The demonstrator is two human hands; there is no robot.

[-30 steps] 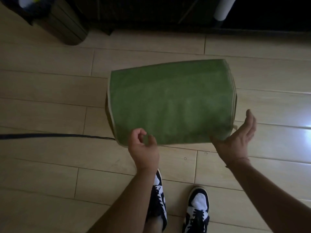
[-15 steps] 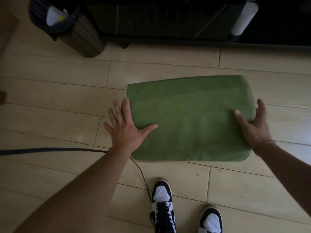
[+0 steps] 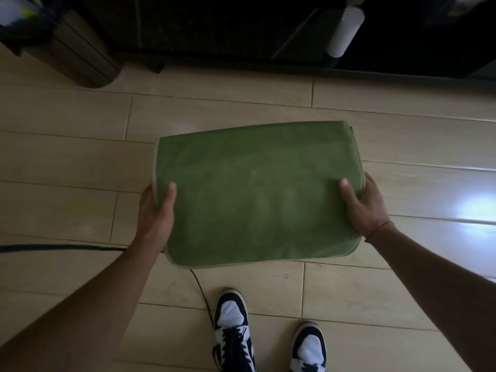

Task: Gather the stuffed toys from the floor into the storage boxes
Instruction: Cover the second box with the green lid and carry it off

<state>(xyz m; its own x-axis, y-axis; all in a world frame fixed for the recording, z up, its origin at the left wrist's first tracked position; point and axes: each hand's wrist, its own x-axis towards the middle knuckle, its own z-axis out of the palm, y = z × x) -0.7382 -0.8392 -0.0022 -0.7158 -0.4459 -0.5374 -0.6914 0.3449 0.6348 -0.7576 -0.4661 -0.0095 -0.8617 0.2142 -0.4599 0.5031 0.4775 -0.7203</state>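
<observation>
Both hands grip a flat green fabric storage box [image 3: 257, 194] with beige trim above the pale wood-plank floor [image 3: 80, 162]: left hand [image 3: 155, 210] at its left edge, right hand [image 3: 365, 205] at its right, thumbs on top. No writing is legible.

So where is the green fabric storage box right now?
In the head view the green storage box sits mid-frame, held over the wooden floor between the left hand and right hand, just ahead of the person's sneakers.
</observation>
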